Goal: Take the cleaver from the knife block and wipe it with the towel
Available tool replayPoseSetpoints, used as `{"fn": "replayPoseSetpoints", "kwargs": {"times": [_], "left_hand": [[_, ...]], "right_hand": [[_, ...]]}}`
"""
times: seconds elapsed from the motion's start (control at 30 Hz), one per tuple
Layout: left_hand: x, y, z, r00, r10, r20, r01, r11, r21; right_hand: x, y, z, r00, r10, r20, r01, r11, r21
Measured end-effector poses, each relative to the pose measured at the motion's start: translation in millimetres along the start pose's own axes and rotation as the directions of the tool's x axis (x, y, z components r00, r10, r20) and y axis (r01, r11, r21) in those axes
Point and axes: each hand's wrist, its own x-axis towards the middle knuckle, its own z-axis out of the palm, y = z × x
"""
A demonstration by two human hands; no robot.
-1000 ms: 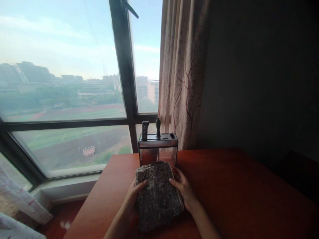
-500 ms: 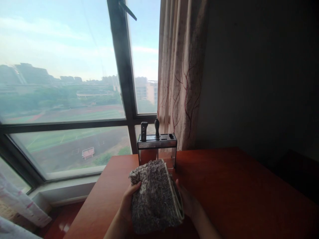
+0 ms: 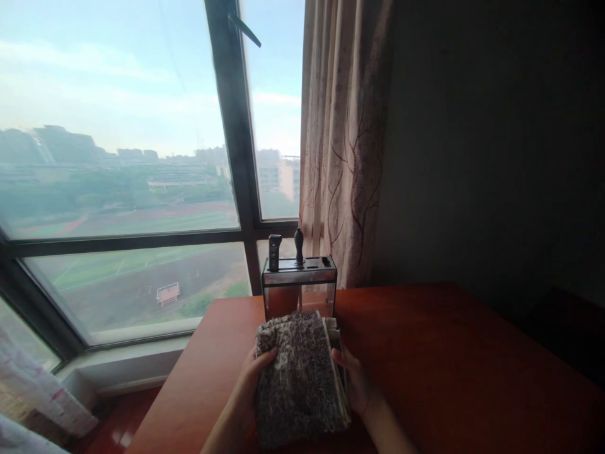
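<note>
Between my two hands is a thick folded cloth point(image 3: 300, 378), shaggy and mottled grey, with a paler layered edge along its right side. My left hand point(image 3: 248, 381) grips its left edge, the thumb lying on top and the other fingers hidden beneath. On the opposite side, my right hand point(image 3: 357, 381) holds the layered edge, its thumb pressed near the upper right corner. Just behind the cloth, a see-through knife holder point(image 3: 299, 278) with a dark frame stands on the table, two dark handles poking up from its top.
The reddish-brown wooden table point(image 3: 425, 353) stretches to the right. A large window with a dark frame point(image 3: 239, 126) fills the left side. A patterned curtain point(image 3: 343, 145) hangs behind the knife holder, and a dark wall point(image 3: 463, 139) is at the right.
The folded cloth has turned to sit straighter and shifted slightly right. My right thumb has come onto its layered edge, and my left hand has moved a little right with it.
</note>
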Motion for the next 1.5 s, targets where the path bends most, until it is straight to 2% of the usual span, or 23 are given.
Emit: {"fn": "replayPoseSetpoints", "kwargs": {"times": [0.13,0.3,0.47,0.6,0.73,0.83,0.9,0.93,1.03,1.1,1.17,1.27,1.33,1.43,1.5], "left_hand": [[-0.8,-2.0,-0.2,0.998,0.026,0.059,-0.027,1.0,0.01],[-1.2,-1.2,0.1,0.999,0.019,0.049,-0.02,0.999,0.025],[-1.2,3.2,2.1,0.998,0.01,0.063,-0.013,0.999,0.036],[-0.8,4.6,2.5,0.998,0.012,0.064,-0.016,0.998,0.06],[2.1,2.6,2.0,0.996,0.063,0.06,-0.071,0.987,0.141],[6.9,4.1,2.0,0.984,0.16,0.08,-0.175,0.954,0.244],[11.5,10.5,2.2,0.947,0.315,0.069,-0.318,0.881,0.35],[14.3,16.0,2.4,0.908,0.415,0.057,-0.4,0.822,0.406],[24.4,42.8,6.1,0.727,0.687,0.022,-0.592,0.609,0.528],[31.9,67.5,14.0,0.627,0.779,0.032,-0.648,0.498,0.577],[39.4,94.3,27.6,0.568,0.818,0.092,-0.701,0.422,0.575],[50.3,130.6,55.9,0.525,0.837,0.153,-0.741,0.361,0.566],[57.8,148.3,75.6,0.513,0.837,0.191,-0.764,0.343,0.546],[70.0,162.9,99.7,0.552,0.778,0.3,-0.786,0.366,0.498],[77.7,166.7,110.6,0.62,0.717,0.318,-0.765,0.463,0.447]], "right_hand": [[0.6,0.9,-3.9,0.998,0.055,-0.031,-0.053,0.997,0.062],[2.3,1.7,-6.6,0.988,0.142,-0.061,-0.136,0.986,0.098],[1.2,7.7,-11.2,0.974,0.224,-0.042,-0.222,0.974,0.038],[-1.3,8.7,-14.1,0.965,0.26,0.033,-0.259,0.965,-0.038],[-0.2,10.0,-14.2,0.958,0.278,0.075,-0.272,0.959,-0.085],[4.7,13.0,-13.0,0.942,0.334,0.009,-0.333,0.941,-0.053],[8.9,15.7,-13.0,0.931,0.361,-0.051,-0.36,0.933,0.024],[10.8,17.2,-13.3,0.924,0.376,-0.07,-0.372,0.926,0.066],[15.5,21.3,-15.4,0.902,0.419,-0.099,-0.404,0.903,0.147],[17.5,23.1,-16.3,0.892,0.432,-0.131,-0.41,0.897,0.165],[19.0,23.9,-16.1,0.884,0.437,-0.165,-0.41,0.896,0.173],[20.4,23.9,-13.8,0.873,0.447,-0.193,-0.414,0.89,0.192],[20.9,23.5,-11.6,0.871,0.447,-0.204,-0.41,0.89,0.199],[21.1,23.2,-9.2,0.876,0.437,-0.204,-0.403,0.896,0.186],[21.3,24.0,-9.6,0.877,0.433,-0.208,-0.402,0.898,0.177]]}}
